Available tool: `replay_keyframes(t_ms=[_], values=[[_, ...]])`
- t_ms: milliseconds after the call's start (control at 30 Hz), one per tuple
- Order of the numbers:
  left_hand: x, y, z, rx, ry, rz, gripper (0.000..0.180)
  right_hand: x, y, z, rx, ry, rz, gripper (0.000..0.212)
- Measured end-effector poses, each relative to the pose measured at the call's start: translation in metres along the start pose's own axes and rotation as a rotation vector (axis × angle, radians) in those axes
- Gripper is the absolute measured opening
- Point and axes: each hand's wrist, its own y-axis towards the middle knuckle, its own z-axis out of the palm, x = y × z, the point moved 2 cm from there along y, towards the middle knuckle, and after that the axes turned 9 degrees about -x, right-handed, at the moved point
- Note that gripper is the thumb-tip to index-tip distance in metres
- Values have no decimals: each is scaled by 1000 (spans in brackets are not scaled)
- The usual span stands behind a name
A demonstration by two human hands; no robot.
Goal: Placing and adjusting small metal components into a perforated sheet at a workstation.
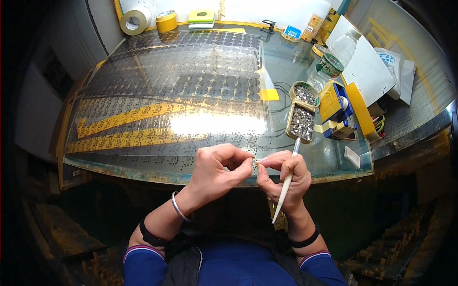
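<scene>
Both hands meet at the near edge of the glass-topped table [334, 157], at about 6 o'clock in the view. The left hand [217, 169] is curled, its thumb and forefinger pinched toward the right hand [284, 176]; the fingertips of the two hands touch or nearly touch around something too small to identify. The right hand also grips a slim white pointed tool [286, 186] — its tip points down toward the person's body.

A perforated transparent sheet [181, 86] with rows of round cut-outs covers most of the table, from 9 to 12 o'clock of the hands.

Containers:
- Two shallow olive trays [302, 112] at 1 o'clock, end to end, both filled with small silvery parts.
- A clear plastic bottle [334, 57] at 2 o'clock — contents cannot be determined.
- A blue-and-yellow box [336, 112] beside the trays.

Tape rolls [136, 20] lie at 11 o'clock.
</scene>
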Motion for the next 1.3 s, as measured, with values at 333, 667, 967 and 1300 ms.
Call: replay_keyframes(t_ms=[333, 667, 967, 1300], values=[[6, 6, -8, 32, -445, -220, 16, 0, -2, -3, -59, -39, 18, 40], [4, 9, -7, 15, -477, -247, 16, -2, -3, -10, -85, -27, 5, 40], [11, 2, -11, -47, -486, -64, 32, -6, -9, -168, -756, -219, 129, 30], [10, 4, -8, -51, -309, -59, 36, -28, -61, -244, -852, -887, 241, 24]])
